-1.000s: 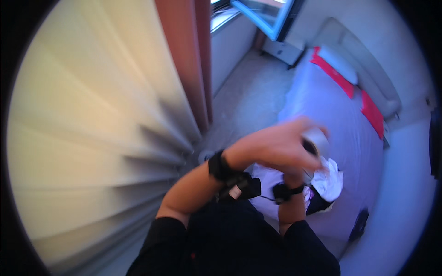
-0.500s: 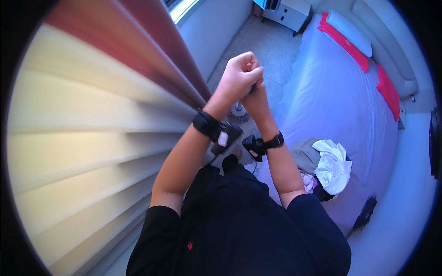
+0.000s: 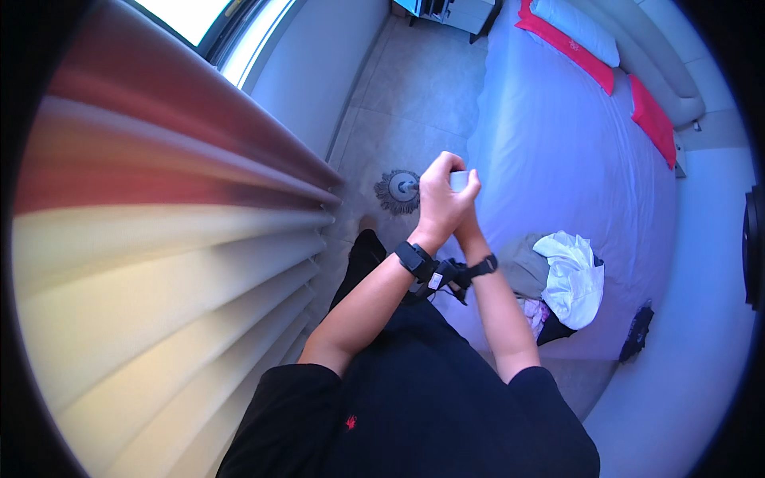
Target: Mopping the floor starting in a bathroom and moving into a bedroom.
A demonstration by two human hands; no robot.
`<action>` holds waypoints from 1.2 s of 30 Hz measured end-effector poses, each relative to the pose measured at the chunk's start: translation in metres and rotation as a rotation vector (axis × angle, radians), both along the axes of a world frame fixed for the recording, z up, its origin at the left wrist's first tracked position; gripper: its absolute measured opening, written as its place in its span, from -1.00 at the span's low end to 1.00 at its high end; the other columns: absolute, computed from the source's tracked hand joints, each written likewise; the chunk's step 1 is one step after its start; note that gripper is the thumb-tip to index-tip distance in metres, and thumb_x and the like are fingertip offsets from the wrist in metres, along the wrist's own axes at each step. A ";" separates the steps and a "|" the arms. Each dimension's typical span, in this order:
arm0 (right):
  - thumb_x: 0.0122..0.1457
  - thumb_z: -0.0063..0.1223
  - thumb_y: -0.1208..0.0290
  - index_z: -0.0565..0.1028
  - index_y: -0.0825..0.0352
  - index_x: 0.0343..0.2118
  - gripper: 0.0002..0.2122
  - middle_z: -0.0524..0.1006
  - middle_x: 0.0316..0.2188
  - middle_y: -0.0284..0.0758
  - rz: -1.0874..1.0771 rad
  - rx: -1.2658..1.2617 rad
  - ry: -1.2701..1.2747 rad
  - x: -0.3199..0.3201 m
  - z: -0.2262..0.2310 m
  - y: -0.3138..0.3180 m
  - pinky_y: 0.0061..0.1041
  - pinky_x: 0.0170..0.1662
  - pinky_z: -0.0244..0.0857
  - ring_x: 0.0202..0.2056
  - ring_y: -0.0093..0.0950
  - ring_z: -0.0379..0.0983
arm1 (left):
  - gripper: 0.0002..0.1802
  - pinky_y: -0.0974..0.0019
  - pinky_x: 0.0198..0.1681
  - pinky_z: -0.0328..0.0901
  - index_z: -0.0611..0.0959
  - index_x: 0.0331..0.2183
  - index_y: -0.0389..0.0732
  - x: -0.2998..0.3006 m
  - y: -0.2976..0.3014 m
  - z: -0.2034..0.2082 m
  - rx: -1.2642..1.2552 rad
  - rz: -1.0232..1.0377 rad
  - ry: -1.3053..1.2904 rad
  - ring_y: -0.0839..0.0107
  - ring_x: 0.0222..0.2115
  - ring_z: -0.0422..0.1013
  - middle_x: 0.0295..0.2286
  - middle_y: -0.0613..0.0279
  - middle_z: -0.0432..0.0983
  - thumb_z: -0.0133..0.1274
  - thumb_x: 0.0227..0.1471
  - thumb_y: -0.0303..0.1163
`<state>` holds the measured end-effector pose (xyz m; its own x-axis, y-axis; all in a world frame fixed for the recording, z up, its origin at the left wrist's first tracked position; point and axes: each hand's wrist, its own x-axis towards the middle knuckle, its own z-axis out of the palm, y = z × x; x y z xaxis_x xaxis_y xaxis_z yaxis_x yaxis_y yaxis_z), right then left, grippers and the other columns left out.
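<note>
A round floor mop with a grey fringe rests on the grey tiles, its pole rising toward me. My left hand is closed around the top of the pole, and the pale end of the handle pokes out between thumb and fingers. Tucked beneath it, my right hand is at the same handle. It looks closed on it, though most of its fingers are hidden behind the left hand. Both wrists wear black straps with small black devices that nearly touch each other.
Long cream and red curtains hang close on my left. On the right is a bed with a lilac sheet, red and pale pillows, and a heap of clothes at its near end. A white cabinet stands beyond the floor.
My hands have come down and nearer to me, and the handle's end now shows. The view has shifted, so the mop head is now plainly seen on the floor left of my hands.
</note>
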<state>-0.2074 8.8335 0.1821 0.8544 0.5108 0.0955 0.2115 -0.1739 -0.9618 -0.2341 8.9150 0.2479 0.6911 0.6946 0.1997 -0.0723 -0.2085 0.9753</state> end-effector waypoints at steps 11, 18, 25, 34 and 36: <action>0.07 -0.02 0.47 0.38 0.39 -0.12 -0.72 0.48 -0.21 -0.30 -0.297 -0.151 0.051 0.065 0.009 0.019 -0.45 -0.13 0.27 -0.18 -0.47 0.40 | -0.68 0.20 -0.54 0.25 0.53 -0.55 -0.29 0.137 0.096 0.039 -0.193 -1.506 0.019 0.24 -0.61 0.38 -0.67 0.03 0.39 -0.02 -0.13 -0.18; 0.08 -0.02 0.48 0.34 0.39 -0.10 -0.70 0.45 -0.19 -0.29 -0.361 -0.099 0.191 0.044 0.056 0.010 -0.46 -0.10 0.24 -0.15 -0.47 0.37 | -0.64 0.28 -0.32 0.27 0.38 -0.23 -0.28 0.115 0.108 0.089 -0.284 -0.695 -0.497 0.19 -0.34 0.37 -0.33 0.04 0.39 0.01 -0.07 -0.31; 0.08 -0.03 0.50 0.30 0.40 -0.07 -0.68 0.43 -0.17 -0.27 -0.277 -0.395 0.199 0.038 -0.015 0.017 -0.47 -0.06 0.22 -0.12 -0.47 0.35 | -0.42 0.07 0.06 0.00 0.33 -0.10 -0.33 0.081 0.072 -0.005 -0.019 -0.621 -0.054 0.01 -0.03 0.17 -0.09 -0.08 0.27 0.09 -0.18 -0.31; 0.09 -0.04 0.52 0.25 0.41 -0.03 -0.64 0.40 -0.15 -0.25 -0.223 -0.527 0.152 0.049 -0.034 0.008 -0.48 -0.02 0.19 -0.08 -0.46 0.31 | -0.75 0.18 -0.23 0.20 0.40 -0.45 -0.27 0.081 0.066 -0.058 -0.107 -0.740 0.056 0.10 -0.34 0.32 -0.43 0.05 0.40 0.08 -0.29 -0.51; 0.09 -0.06 0.54 0.24 0.41 -0.03 -0.64 0.38 -0.13 -0.23 -0.373 -0.351 0.225 0.052 -0.004 0.006 -0.47 -0.01 0.19 -0.07 -0.45 0.31 | -0.78 0.18 -0.29 0.21 0.41 -0.47 -0.26 0.084 0.067 -0.059 -0.069 -0.791 0.067 0.11 -0.37 0.33 -0.48 0.06 0.41 0.08 -0.28 -0.48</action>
<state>-0.1550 8.8400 0.1784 0.9630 0.1378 -0.2316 -0.1298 -0.5160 -0.8467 -0.1502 8.9822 0.1887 0.9934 0.0022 0.1147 -0.1144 -0.0587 0.9917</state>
